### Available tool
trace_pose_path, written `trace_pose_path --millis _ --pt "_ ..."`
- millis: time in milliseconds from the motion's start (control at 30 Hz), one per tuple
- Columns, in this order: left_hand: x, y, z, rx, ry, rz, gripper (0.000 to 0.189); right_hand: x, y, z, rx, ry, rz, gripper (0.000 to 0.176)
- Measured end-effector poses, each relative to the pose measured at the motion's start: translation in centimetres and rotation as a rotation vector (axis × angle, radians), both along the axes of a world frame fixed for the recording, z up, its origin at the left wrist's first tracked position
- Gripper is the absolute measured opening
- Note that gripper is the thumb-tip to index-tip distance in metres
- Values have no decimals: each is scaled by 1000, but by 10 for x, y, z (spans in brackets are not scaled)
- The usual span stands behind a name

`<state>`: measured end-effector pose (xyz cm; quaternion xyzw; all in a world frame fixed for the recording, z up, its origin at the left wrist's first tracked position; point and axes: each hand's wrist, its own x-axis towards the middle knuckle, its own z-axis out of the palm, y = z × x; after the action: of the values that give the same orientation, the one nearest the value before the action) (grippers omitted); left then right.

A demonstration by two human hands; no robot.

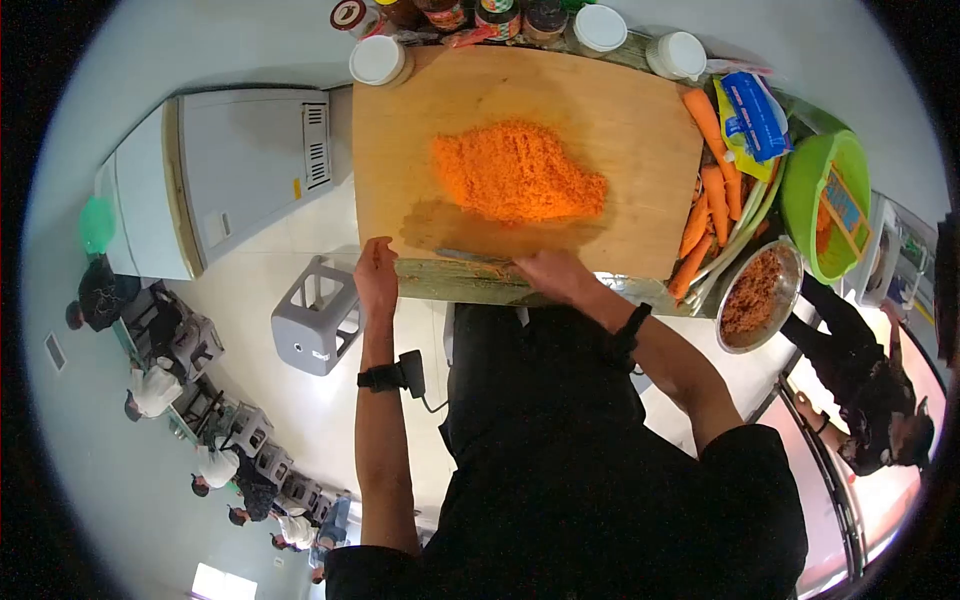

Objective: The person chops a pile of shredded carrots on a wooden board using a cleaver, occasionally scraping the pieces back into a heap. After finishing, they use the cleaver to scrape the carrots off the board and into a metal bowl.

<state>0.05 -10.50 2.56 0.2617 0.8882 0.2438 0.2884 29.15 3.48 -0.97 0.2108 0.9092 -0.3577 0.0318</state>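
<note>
A mound of finely chopped carrot (pixel 515 172) lies on the middle of the wooden cutting board (pixel 400 130). At the board's front edge, my right hand (pixel 553 274) is closed round the handle of a knife (pixel 470 257). Its blade lies low along the edge, pointing left, with orange bits near it. The handle is mostly covered by my fingers. By the front left corner of the board is my left hand (pixel 376 278), its fingers loosely extended and the thumb apart, nothing visible in it.
Whole carrots (pixel 715 195) and green onions (pixel 745 235) line the board's right side. Beyond them are a green bowl (pixel 800 190) with a grater (pixel 845 210) and a metal bowl (pixel 750 300) of reddish mince. Jars (pixel 600 28) stand behind; a grey stool (pixel 315 315) is left. Other people sit or stand farther off.
</note>
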Motion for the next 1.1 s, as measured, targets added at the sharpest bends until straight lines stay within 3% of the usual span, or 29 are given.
trace_pose_path --millis 67,100,167,300,400,467,567,667,700,733,800,833,867,900,967,1033,1100 --pt "1 -19 -7 -24 -30 11 23 29 0 -34 18 70 27 22" --pt "3 -31 -15 3 -60 14 24 28 9 -22 18 72 26 22" --pt "10 -36 -11 1 -225 130 27 22 36 18 -191 -265 106 26" --pt "19 -66 -38 62 -371 202 28 39 36 18 -203 -238 83 30" --pt "20 -82 -51 172 -514 220 28 37 42 21 -212 -442 110 35" --pt "14 -87 -55 197 -636 302 27 38 48 19 -180 -242 19 35" --pt "6 -85 -49 125 -550 201 29 42 71 2 -202 -278 -54 35" --pt "-11 -90 -44 74 -451 142 31 39 75 21 -127 -332 -42 34" --pt "-15 -91 -43 116 -476 147 31 22 80 53 -195 -407 -18 33" --pt "-19 -91 -42 159 -500 152 32 22 70 49 -189 -407 -19 33" --pt "-29 -92 -41 145 -528 186 31 18 46 33 -52 -29 -169 33" --pt "-32 -92 -40 122 -563 219 31 10 37 35 -214 -309 -182 34" --pt "-33 -91 -40 123 -563 213 31 -5 29 31 -293 -283 -126 35" --pt "-34 -89 -39 98 -551 208 30 -9 6 5 -161 -48 -93 41" --pt "-42 -94 -42 68 -531 195 30 -51 -16 8 -241 -60 -148 36" --pt "-51 -102 -55 207 -717 182 32 -86 -30 9 -324 -66 -206 31" --pt "-52 -96 -50 136 -660 185 30 -102 -37 9 -330 -126 -263 29"
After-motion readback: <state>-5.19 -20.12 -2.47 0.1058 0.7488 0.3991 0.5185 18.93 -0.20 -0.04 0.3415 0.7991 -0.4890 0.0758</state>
